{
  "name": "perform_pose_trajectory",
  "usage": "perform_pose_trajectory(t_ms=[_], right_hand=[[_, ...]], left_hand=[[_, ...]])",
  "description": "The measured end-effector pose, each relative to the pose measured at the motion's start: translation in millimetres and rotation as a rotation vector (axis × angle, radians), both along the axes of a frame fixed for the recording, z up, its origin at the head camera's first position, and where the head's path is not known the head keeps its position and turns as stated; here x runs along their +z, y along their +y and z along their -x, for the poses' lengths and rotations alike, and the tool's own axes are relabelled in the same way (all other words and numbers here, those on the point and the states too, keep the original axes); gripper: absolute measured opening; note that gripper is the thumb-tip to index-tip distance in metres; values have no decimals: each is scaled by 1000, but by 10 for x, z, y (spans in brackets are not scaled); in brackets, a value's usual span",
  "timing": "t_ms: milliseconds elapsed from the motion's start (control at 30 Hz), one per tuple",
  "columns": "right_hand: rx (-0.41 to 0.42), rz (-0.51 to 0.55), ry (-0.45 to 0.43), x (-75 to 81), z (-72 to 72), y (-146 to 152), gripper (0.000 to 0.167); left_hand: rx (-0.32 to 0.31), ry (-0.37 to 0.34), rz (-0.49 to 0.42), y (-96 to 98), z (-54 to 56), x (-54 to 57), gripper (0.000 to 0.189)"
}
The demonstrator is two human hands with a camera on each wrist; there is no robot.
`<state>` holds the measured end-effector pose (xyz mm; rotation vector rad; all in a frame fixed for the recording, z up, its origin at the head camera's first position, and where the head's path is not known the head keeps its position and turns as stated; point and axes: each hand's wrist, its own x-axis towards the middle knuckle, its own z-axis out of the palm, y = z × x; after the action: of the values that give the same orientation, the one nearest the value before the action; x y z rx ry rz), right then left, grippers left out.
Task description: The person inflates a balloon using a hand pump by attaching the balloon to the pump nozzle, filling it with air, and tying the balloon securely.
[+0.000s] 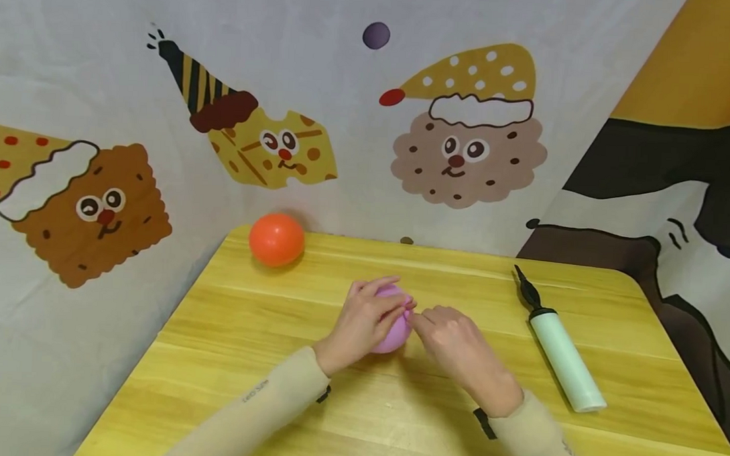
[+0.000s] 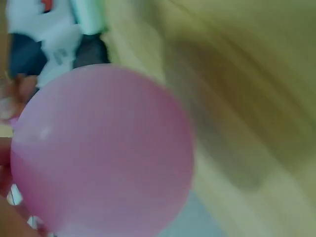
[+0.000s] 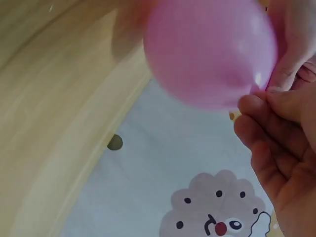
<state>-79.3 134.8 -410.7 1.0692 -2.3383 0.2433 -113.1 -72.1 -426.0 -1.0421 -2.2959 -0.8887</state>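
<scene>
A small inflated pink balloon (image 1: 391, 337) is between both hands over the middle of the table. My left hand (image 1: 362, 322) grips it near the neck, fingers bent over its side. My right hand (image 1: 457, 342) pinches the balloon's neck between thumb and forefinger. In the right wrist view the pinching fingertips (image 3: 254, 103) meet right at the base of the pink balloon (image 3: 210, 49), close beside the left hand's thumb. The round balloon (image 2: 103, 153) fills much of the left wrist view and hides most of the left fingers.
An orange-red balloon (image 1: 277, 240) rests at the table's back left corner. A pale green hand pump (image 1: 568, 362) with a black nozzle lies on the right. The yellow wooden table (image 1: 227, 357) meets a cartoon-printed cloth (image 1: 353, 214) at its back edge. Dark strips lie near both forearms.
</scene>
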Motion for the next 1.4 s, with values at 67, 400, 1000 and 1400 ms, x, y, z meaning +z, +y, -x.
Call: perform_pose_trajectory(t_ms=[67,400,1000,1400], right_hand=[[-8,55,1,-25,-15,-7,12],[-78,291,-86,-73,-54,-100,6],[-117,367,-170,-3,-69,-194,18],[-167,344,-271,43,-38,-225,18]], left_hand=[[38,215,87,-5,31,-24,23],[55,594,286,-74,129,-93,26],[30,704,228,-68,278,-156,23],[-4,583,30,-76,327,-271,11]])
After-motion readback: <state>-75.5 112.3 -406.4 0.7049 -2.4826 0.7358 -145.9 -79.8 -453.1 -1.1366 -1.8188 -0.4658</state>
